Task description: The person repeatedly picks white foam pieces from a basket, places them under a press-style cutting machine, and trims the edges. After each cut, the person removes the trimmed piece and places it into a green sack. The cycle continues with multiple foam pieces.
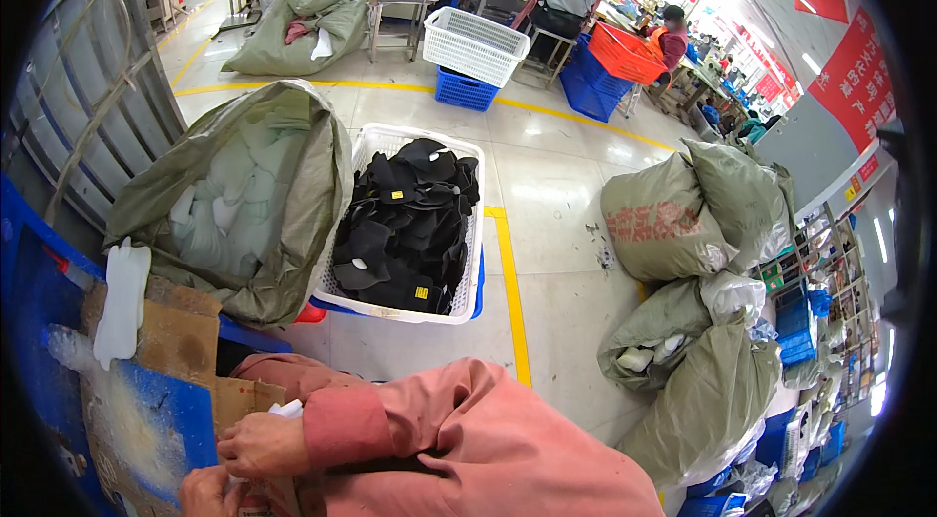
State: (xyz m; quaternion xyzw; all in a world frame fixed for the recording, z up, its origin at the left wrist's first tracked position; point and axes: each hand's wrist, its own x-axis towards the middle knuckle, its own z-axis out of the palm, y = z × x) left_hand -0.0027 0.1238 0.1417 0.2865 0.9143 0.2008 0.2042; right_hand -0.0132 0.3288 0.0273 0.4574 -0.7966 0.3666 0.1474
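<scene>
Perhaps smooth white cloth [287, 409] borders curled right hand [262, 445].

Pink sleeve [468, 454] is matt woven cloth, kinda soft and creased. Cardboard [178, 339] next to it is plain brown paper stock, dull with scuffed, rough edges, and the blue surface [174, 402] beside that looks smooth under a dusty pale smear. Small white piece [287, 409] near the cuff looks smooth, can't tell what it's made of. Big open sack [327, 151] is woven plastic, crinkly with a slight sheen. White basket [474, 234] is smooth moulded plastic, and the black pieces [395, 224] in it look like dead-matt fabric. Floor [561, 322] is glossy, polished-looking tile. Barred gate [83, 87] on the left: dull grey metal.
</scene>
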